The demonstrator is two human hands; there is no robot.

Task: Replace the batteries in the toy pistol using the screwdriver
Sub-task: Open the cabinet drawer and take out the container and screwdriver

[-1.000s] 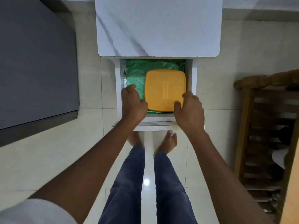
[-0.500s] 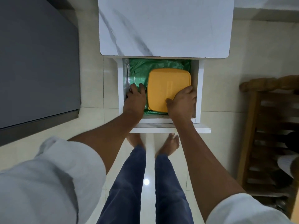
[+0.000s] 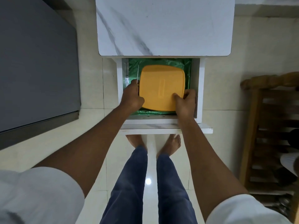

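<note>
Down in the open drawer, my left hand curls on the left edge of the orange box, beside a thin metal rod, perhaps the screwdriver. My right hand pinches the near right corner. I should lift level, both sides together. No pistol or batteries show; the lid hides any contents.

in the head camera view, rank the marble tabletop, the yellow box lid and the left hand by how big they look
1. Marble tabletop, largest by far.
2. Yellow box lid.
3. Left hand, smallest; it sits beside the lid at similar depth, so the ranking looks safe.
</note>
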